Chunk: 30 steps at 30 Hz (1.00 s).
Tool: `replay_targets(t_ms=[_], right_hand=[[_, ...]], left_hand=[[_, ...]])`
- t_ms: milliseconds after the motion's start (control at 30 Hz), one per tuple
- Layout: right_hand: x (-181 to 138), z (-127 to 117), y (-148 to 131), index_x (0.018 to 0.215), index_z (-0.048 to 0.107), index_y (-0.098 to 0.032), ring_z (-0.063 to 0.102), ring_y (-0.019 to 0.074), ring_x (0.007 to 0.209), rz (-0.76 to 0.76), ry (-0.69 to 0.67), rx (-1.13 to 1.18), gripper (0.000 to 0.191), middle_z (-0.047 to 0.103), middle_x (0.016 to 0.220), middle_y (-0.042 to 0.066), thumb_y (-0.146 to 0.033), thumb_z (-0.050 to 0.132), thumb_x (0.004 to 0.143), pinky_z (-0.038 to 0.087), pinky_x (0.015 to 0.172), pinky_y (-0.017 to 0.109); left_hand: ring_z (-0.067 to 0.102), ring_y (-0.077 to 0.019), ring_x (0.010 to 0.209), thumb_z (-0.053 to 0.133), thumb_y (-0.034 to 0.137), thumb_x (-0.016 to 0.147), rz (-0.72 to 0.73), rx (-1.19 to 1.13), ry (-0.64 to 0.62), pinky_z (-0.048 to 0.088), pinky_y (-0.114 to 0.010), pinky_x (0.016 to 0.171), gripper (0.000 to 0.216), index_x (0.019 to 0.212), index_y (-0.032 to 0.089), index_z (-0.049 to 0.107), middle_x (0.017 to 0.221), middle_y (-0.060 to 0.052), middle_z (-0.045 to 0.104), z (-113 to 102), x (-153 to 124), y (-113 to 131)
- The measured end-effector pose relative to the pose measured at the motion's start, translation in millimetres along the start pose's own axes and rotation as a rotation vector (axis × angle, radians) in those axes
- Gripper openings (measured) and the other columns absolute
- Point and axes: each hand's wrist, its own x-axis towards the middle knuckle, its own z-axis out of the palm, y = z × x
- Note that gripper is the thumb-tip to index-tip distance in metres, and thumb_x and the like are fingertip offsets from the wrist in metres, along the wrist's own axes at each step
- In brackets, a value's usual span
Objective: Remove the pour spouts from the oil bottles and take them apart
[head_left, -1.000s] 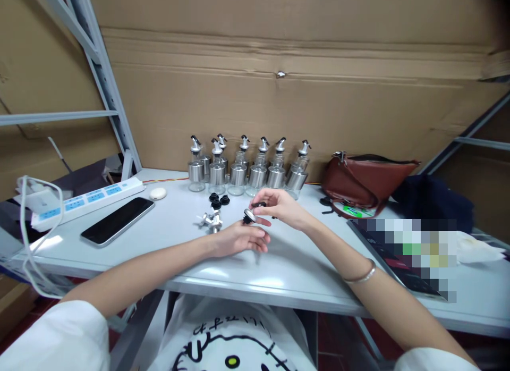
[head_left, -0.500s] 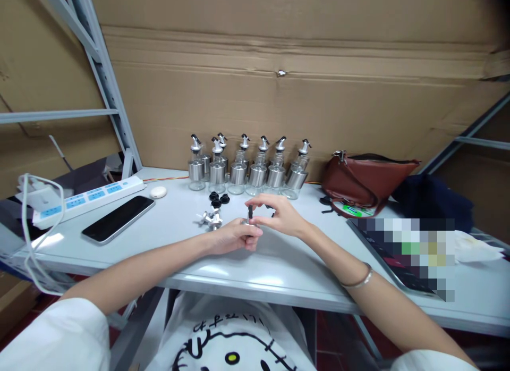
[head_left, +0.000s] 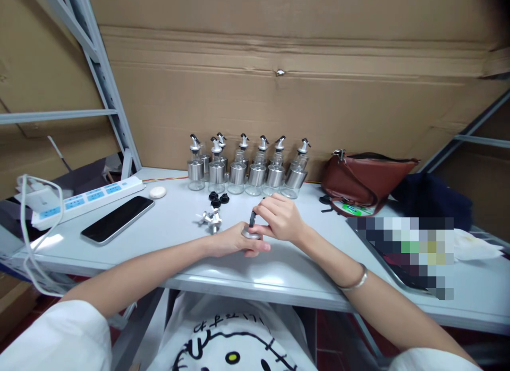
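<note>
Clamping silver cap [head_left: 249, 233] in grip of left hand [head_left: 231, 240]; black piece [head_left: 252, 219] above (pinched by right hand [head_left: 282, 216])

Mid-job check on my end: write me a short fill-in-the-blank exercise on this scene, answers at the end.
1. The right hand grips a ____ piece just above the silver collar held in the left hand.
2. The bracelet is worn on the ____ forearm.
3. The smartphone lies face ____ on the table.
4. In the picture, the glass bottles stand to the ____ of the handbag.

Missing words: black; right; up; left.
</note>
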Motion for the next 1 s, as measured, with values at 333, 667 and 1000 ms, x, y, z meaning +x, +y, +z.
replay_targets(t_ms=[333,667,1000], right_hand=[[2.4,-6.3,-0.4,0.075,0.060,-0.016,0.046,0.0153,0.059,-0.037,0.006,-0.087,0.052,0.054,0.060,0.004,-0.055,0.029,0.091,0.031,0.062,0.030],[6.7,-2.0,-1.9,0.066,0.055,-0.017,0.038,0.0148,0.054,-0.090,0.085,-0.212,0.057,0.049,0.056,0.002,-0.048,0.016,0.095,0.028,0.063,0.031],[4.3,2.0,2.9,0.056,0.047,-0.018,0.029,0.0142,0.053,-0.124,0.085,-0.286,0.056,0.042,0.053,0.000,-0.039,0.016,0.097,0.023,0.061,0.030]], left_hand=[[0.039,-0.0067,0.042,0.062,0.047,0.071,-0.057,0.033,-0.046,0.025,-0.024,0.047,0.040,0.054,0.016,0.045,0.046,0.005,0.045,4.9,-1.4,8.9],[0.031,-0.0057,0.039,0.063,0.042,0.070,0.000,-0.060,-0.060,0.016,-0.027,0.046,0.037,0.057,0.018,0.039,0.042,0.007,0.037,0.7,2.2,-2.3],[0.032,-0.0059,0.040,0.064,0.032,0.067,-0.036,-0.195,-0.083,0.021,-0.026,0.049,0.044,0.044,0.018,0.029,0.039,0.008,0.030,2.5,1.8,3.0]])
